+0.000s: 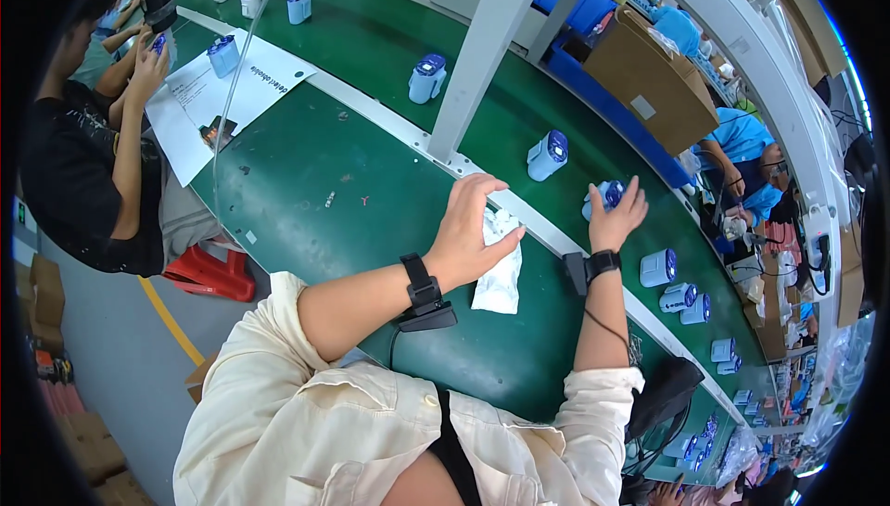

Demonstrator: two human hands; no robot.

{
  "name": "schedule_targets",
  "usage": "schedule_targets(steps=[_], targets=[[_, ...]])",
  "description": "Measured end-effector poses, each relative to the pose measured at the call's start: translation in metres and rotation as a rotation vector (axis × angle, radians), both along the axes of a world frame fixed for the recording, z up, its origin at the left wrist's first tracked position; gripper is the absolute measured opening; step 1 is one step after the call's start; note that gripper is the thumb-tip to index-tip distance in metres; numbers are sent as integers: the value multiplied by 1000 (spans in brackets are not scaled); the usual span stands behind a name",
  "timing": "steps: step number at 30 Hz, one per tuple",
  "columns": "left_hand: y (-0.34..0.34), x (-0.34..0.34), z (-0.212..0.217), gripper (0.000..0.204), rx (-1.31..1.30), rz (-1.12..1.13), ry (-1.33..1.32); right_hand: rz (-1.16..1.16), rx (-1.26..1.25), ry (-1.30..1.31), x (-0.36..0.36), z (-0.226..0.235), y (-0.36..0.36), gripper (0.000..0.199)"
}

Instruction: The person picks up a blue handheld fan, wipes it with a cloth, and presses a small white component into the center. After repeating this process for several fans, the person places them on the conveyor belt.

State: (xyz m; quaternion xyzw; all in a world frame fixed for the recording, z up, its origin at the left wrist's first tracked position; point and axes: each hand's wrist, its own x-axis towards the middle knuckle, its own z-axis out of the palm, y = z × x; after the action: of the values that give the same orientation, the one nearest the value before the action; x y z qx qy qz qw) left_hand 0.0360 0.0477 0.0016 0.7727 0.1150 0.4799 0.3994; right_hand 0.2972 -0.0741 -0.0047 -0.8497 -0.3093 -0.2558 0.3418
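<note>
My left hand (464, 235) hovers over the green bench with thumb and fingers apart in a loose curve. Just beside and partly beneath it is a crumpled white cloth or tissue (499, 276), lying on the bench. My right hand (619, 217) reaches over the white rail to the green belt, its fingers spread. Between its thumb and fingers shows a light-blue canister-like unit with a dark blue top (607, 196), partly covered by the hand; whether they touch is unclear. A similar blue unit (548, 155) stands on the belt to its left.
More blue units (658, 268) line the belt on both sides. A white post (491, 51) rises from the rail (371, 115). A printed sheet (222, 102) lies at the bench's far left, near a seated co-worker (93, 153). Cardboard boxes (649, 79) stand beyond the belt.
</note>
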Motion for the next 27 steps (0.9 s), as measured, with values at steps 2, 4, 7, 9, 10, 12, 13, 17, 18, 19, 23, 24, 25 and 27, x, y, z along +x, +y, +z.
schedule_targets(steps=[2,4,7,9,10,12,13,17,18,19,23,24,25,27], targets=[[3,5,-7,56,49,-17,47,-172,-78,-425,-30,11,9,66],[5,5,-16,55,68,-6,69,70,-30,-376,-69,23,18,60],[9,7,-32,50,145,3,134,700,-87,34,-116,18,17,46],[5,8,-37,44,143,45,93,883,-277,231,-137,14,12,37],[2,18,-46,41,100,-19,133,879,-285,253,-138,5,6,37],[-1,25,-61,40,45,-100,206,879,-379,241,-132,-17,-4,38],[-4,28,-64,41,37,-141,239,858,-460,205,-125,-23,-8,39],[-6,19,-69,44,137,-146,269,932,-510,163,-130,-28,-10,39],[-5,20,-71,46,165,-157,321,932,-514,147,-126,-31,-7,38],[-5,19,-69,46,163,-145,326,945,-514,149,-129,-27,-4,38],[-12,12,-62,45,159,-98,345,927,-493,162,-138,-18,-7,32],[-9,13,-58,43,140,-140,355,929,-432,204,-131,-19,-7,30],[-7,14,-55,40,121,-182,366,928,-370,246,-125,-20,-7,27],[-6,15,-51,38,101,-227,381,925,-306,293,-118,-27,-10,24]])
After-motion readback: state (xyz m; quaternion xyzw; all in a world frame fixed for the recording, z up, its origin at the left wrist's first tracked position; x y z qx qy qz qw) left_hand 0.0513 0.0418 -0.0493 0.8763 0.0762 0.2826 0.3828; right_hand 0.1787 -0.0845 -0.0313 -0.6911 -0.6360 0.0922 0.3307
